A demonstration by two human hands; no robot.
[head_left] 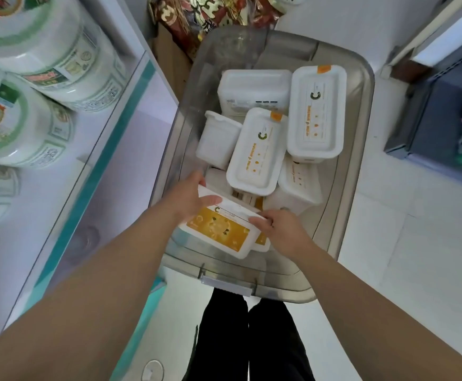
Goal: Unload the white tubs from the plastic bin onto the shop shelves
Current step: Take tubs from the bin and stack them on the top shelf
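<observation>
Yellow-labelled white tub (218, 233) sits at near end of plastic bin (363, 111), left hand (188, 198) and right hand (282, 229) clamped on its opposite ends; end-only grip may slip, and leaning tubs (254, 152) behind could slide into the gap

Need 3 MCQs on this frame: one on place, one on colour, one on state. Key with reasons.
1. Where do the green-and-white round packs sit relative to the plastic bin?
A) to its left
B) to its right
C) inside it

2. What colour is the label on the held tub?
A) blue
B) yellow-orange
C) red

3. What grips that tub?
A) one hand only
B) neither hand
C) both hands

Key:
1A, the packs lie left of the bin.
2B, a yellow-orange panel faces the camera.
3C, the left hand grips its left end and the right hand its right end.
</observation>
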